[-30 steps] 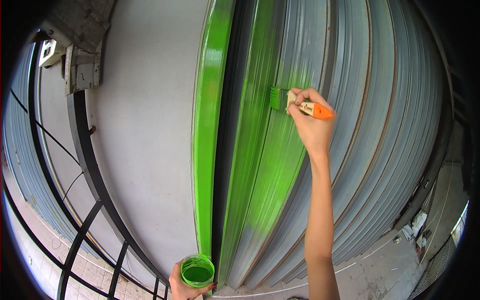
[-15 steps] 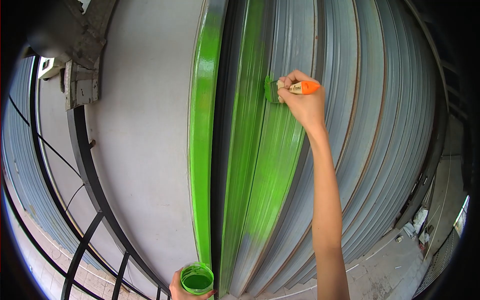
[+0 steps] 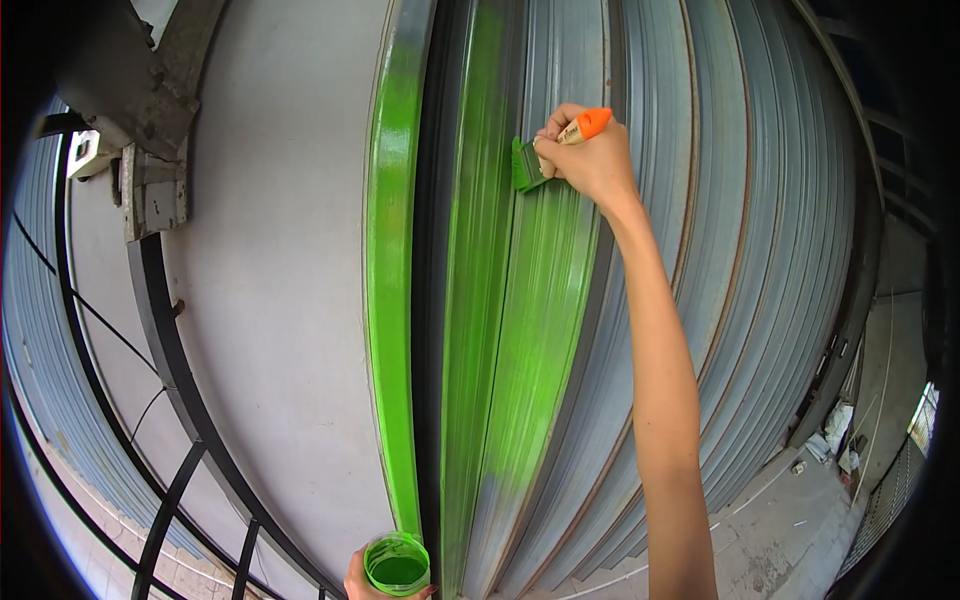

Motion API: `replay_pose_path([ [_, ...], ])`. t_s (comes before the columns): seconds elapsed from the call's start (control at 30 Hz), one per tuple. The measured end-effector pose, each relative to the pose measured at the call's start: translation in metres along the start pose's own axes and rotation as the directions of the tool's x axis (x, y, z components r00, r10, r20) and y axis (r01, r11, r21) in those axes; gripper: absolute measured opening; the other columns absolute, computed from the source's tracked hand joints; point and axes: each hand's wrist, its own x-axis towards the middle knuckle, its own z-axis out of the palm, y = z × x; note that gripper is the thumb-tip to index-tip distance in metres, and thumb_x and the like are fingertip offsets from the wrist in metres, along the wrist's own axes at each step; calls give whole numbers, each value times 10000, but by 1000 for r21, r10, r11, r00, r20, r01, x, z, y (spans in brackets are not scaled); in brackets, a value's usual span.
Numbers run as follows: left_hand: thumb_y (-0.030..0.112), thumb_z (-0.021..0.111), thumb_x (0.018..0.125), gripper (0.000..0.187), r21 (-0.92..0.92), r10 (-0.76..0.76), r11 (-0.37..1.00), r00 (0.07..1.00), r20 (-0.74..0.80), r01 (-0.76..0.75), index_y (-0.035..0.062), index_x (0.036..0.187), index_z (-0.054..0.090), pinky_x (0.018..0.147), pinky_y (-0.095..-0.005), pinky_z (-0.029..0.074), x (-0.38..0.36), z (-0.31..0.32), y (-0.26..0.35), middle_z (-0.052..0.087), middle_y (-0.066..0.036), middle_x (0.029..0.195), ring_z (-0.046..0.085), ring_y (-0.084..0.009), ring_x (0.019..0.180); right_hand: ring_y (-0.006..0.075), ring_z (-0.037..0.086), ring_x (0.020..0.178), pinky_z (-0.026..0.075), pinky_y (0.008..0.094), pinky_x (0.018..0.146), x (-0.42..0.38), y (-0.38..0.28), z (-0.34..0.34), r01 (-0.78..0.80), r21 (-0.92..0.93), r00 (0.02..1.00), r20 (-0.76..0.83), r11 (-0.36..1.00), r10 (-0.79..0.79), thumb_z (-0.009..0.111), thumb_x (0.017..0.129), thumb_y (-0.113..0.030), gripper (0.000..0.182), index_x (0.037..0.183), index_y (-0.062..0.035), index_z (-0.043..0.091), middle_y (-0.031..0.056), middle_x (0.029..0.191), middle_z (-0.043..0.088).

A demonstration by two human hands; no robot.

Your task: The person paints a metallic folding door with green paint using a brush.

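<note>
A paintbrush (image 3: 566, 138) with an orange-tipped wooden handle is gripped in my right hand (image 3: 597, 160). Its green-loaded bristles touch a folded metal door panel (image 3: 545, 290), at the upper end of the green paint on that panel. The panel to its left and the narrow edge strip (image 3: 393, 260) beside the wall are also green, with greyish streaks showing in places. At the bottom, my left hand (image 3: 358, 580) is wrapped round a clear plastic cup (image 3: 397, 565) of green paint, its inner wall smeared green.
Grey folded panels (image 3: 700, 260) stretch away to the right. A pale wall (image 3: 270, 250) stands on the left, with a black metal frame (image 3: 175, 340) and a rusty bracket (image 3: 157, 190) by it. Clutter (image 3: 838, 432) lies on the floor at the lower right.
My right hand has tilted the brush, so its handle now points more upward, and the bristles have shifted slightly along the panel's left edge. The whole view has shifted a little.
</note>
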Motion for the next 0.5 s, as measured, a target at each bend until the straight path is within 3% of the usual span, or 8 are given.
replay_pose_path([
  [0.03, 226, 946, 558, 783, 3, 8, 1000, 1000, 0, -8, -21, 1202, 575, 883, -370, 550, 1, 1, 0, 687, -166, 1070, 674, -253, 978, 101, 592, 528, 458, 256, 536, -7, -10, -2, 3, 111, 997, -77, 994, 6, 681, 728, -65, 96, 719, -67, 586, 15, 559, 596],
  [0.17, 226, 944, 538, 792, -43, -21, 999, 999, 25, 22, -39, 1179, 563, 884, -365, 543, 0, 4, -11, 688, -160, 1050, 675, -242, 970, 116, 473, 503, 403, 270, 524, -32, 13, 18, 157, 18, 974, -167, 987, -152, 669, 719, -48, 95, 731, -57, 575, 9, 546, 537],
  [0.23, 230, 946, 488, 783, -69, -15, 997, 1000, -4, 14, -72, 1103, 567, 867, -346, 539, 0, 10, -10, 700, -145, 976, 687, -210, 921, 129, 547, 544, 438, 279, 544, -69, 19, 27, 148, 23, 977, -159, 989, -142, 665, 715, -29, 99, 736, -49, 570, 28, 603, 587],
  [0.33, 234, 943, 497, 772, -37, -54, 998, 999, 11, 54, -63, 1108, 575, 869, -341, 537, -1, 6, -1, 704, -138, 977, 687, -204, 919, 175, 691, 682, 516, 306, 619, -136, 29, 47, 186, 50, 963, -209, 981, -171, 662, 716, 2, 114, 748, -34, 558, 86, 756, 678],
  [0.4, 230, 941, 502, 767, -32, -78, 996, 997, 10, 79, -58, 1114, 579, 868, -337, 537, -3, 6, 1, 702, -135, 992, 684, -200, 925, 218, 734, 821, 556, 304, 649, -189, 43, 60, 163, 23, 969, -194, 986, -155, 675, 716, 26, 138, 750, -28, 553, 131, 916, 718],
  [0.5, 228, 944, 504, 784, -68, -81, 994, 996, 23, 82, -67, 1130, 575, 870, -335, 536, -5, 6, 1, 697, -135, 1004, 680, -197, 932, 242, 734, 849, 573, 272, 608, -262, 61, 82, 94, 27, 966, -244, 995, -84, 698, 714, 47, 168, 740, -34, 553, 148, 992, 723],
])
